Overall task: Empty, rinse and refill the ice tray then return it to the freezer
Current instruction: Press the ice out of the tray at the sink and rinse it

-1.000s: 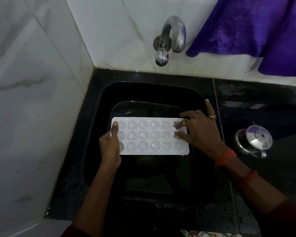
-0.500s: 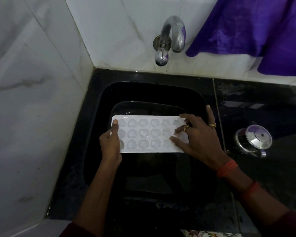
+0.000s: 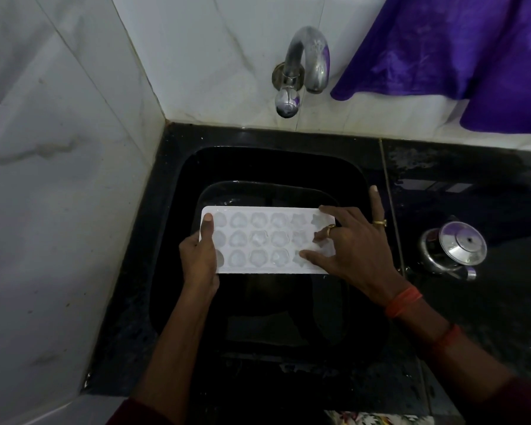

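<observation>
White marble-veined tiles (image 3: 59, 179) meet in a corner behind a black sink (image 3: 178, 210) set in a glossy black countertop (image 3: 472, 317).

Head view: the white ice tray (image 3: 267, 240) is held level over the sink, stretched between the two hands. It has three rows of shaped cells, hearts, flowers and stars, all pale and glassy. The left hand (image 3: 198, 256) grips the tray's left end, thumb laid flat on top and fingers tucked beneath. The right hand (image 3: 353, 250) is spread over the right end with its fingertips touching the star cells. Its little finger reaches past the tray's far edge. Beyond both hands a steel tap (image 3: 307, 62) juts from the wall, with a purple cloth (image 3: 442, 41) hanging past the right hand. Right of that hand a lidded steel pot (image 3: 451, 250) stands on the counter.
</observation>
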Demonstrator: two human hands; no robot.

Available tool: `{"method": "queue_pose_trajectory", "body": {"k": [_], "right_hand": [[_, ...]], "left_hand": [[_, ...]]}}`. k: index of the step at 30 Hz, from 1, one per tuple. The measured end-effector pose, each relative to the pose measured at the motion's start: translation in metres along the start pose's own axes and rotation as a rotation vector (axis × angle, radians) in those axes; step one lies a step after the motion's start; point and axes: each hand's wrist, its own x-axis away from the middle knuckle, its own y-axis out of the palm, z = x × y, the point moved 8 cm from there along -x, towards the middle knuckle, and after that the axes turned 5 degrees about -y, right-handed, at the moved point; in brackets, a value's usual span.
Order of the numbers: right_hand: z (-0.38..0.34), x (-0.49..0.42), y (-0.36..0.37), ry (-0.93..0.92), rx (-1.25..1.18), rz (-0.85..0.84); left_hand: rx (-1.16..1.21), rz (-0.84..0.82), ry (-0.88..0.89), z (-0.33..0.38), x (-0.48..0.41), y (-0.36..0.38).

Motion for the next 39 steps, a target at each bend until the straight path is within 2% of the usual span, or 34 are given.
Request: {"method": "queue_pose_trajectory", "body": {"k": [6, 17, 28, 34, 39], "right_hand": [[-0.001, 0.001, 0.007, 0.021, 0.041, -0.123], [-0.001, -0.001, 0.005, 0.027, 0.015, -0.117], [0.002, 0.0, -0.004, 0.062, -0.041, -0.027], [-0.001, 0.0, 0.006, 0.045, -0.009, -0.128], [0.0, 0.003, 0.012, 0.049, -0.003, -0.136]], "left_hand": [[0.003, -0.003, -0.024, -0.001, -0.001, 0.002], [0.008, -0.027, -0.042, -0.001, 0.0, 0.006], [0.013, 0.01, -0.057, -0.003, -0.001, 0.003], [0.004, 0.013, -0.057, -0.004, 0.002, 0.001], [0.015, 0.02, -0.057, -0.006, 0.005, 0.001]]}}
